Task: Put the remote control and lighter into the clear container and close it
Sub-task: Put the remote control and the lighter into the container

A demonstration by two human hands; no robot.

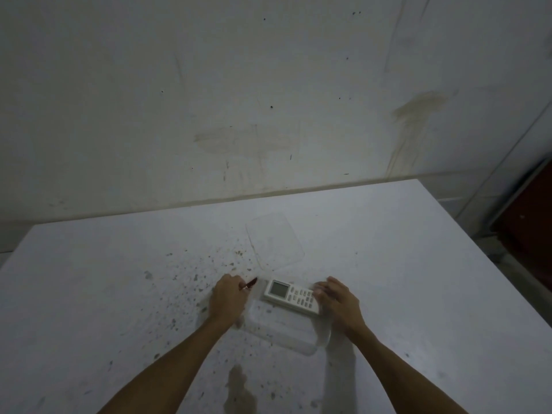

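A clear container [283,333] stands open on the white table [89,294], between my two hands. A white remote control [291,295] with a small grey screen lies slanted across the container's far part, screen end to the left. My right hand [336,303] grips its button end. My left hand [228,297] is closed on a dark red lighter [250,283], whose tip sticks out toward the container's left rim. The container's clear flat lid [274,243] lies on the table just beyond.
The table top carries dark specks left of the container and a stain near its front edge. A stained wall rises right behind the table. Past the table's right edge stands a dark red object [525,222].
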